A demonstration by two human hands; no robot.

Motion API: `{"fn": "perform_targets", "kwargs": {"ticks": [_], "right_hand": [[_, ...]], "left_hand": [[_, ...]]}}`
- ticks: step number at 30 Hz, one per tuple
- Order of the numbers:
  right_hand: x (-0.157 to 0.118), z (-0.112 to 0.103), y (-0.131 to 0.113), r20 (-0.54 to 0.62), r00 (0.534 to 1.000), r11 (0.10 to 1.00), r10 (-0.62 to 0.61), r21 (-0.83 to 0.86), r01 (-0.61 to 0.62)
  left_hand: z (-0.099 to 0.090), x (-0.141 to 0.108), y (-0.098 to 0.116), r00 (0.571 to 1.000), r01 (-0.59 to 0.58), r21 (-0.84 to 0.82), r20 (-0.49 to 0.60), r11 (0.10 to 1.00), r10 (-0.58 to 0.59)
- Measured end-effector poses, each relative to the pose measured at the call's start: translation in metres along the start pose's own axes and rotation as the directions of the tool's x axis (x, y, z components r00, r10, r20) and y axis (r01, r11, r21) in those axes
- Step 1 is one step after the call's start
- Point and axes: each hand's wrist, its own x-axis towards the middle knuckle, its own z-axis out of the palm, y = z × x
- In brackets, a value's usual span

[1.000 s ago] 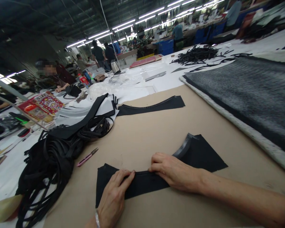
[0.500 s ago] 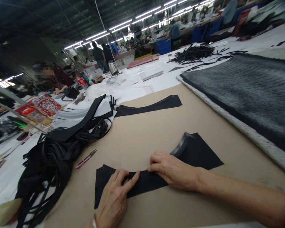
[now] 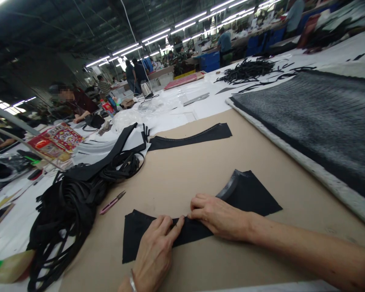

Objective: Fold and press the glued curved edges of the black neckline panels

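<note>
A black curved panel of thin material (image 3: 258,192) lies in front of me, its concave edge facing away. Fingers and thumb of my left hand (image 3: 156,247) are closed on that edge, left of its middle. Just to the right, the curled fingers of my right hand (image 3: 220,217) press the same edge, the two hands' tips almost meeting. At the panel's right end a greyish strip along the curve shows folded over. The edge under my fingertips is partly hidden. Farther off lies a similar black panel (image 3: 191,138) with small notches along its curve.
Pink-handled thread snips (image 3: 112,202) lie on the tan board (image 3: 182,174). Black straps (image 3: 69,211) heap at the left. A dark textured sheet (image 3: 316,113) covers the right side. Behind are a metal ruler (image 3: 196,99) and a strip pile (image 3: 246,71). A co-worker (image 3: 79,103) leans in at far left.
My left hand has slid right along the edge, closer to my right hand. My right hand stays at nearly the same spot on the panel. The view has shifted slightly.
</note>
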Motion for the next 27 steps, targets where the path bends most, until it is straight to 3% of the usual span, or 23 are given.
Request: {"fn": "perform_targets", "kwargs": {"ticks": [5, 8, 12, 15, 18, 21, 27], "right_hand": [[-0.002, 0.001, -0.001, -0.014, 1.0, 1.0, -0.008, -0.023, 0.007], [-0.001, 0.004, -0.007, -0.015, 1.0, 1.0, 0.006, -0.027, -0.007], [0.005, 0.011, -0.018, -0.023, 0.997, 0.995, 0.073, -0.07, -0.074], [0.011, 0.015, -0.023, -0.037, 0.987, 0.984, 0.155, -0.087, -0.158], [0.013, 0.015, -0.024, -0.029, 0.981, 0.977, 0.193, -0.083, -0.195], [0.013, 0.016, -0.023, -0.027, 0.976, 0.972, 0.217, -0.087, -0.218], [0.009, 0.013, -0.022, -0.017, 0.972, 0.97, 0.234, -0.064, -0.235]], "left_hand": [[0.01, -0.007, 0.008, 0.997, 0.0, 0.086, -0.079, 0.996, 0.007], [0.01, -0.011, 0.0, 0.992, -0.025, 0.08, -0.124, 0.996, 0.035], [-0.003, -0.012, -0.024, 0.992, -0.088, 0.028, -0.092, 0.996, 0.09], [-0.015, -0.01, -0.031, 0.994, -0.065, -0.016, -0.093, 0.998, 0.063], [-0.016, -0.002, -0.016, 0.981, 0.014, -0.069, -0.193, 0.998, -0.027], [-0.005, 0.008, 0.008, 0.95, 0.069, -0.182, -0.289, 0.981, -0.121], [0.014, 0.009, 0.027, 0.957, 0.079, -0.28, -0.246, 0.957, -0.151]]}}
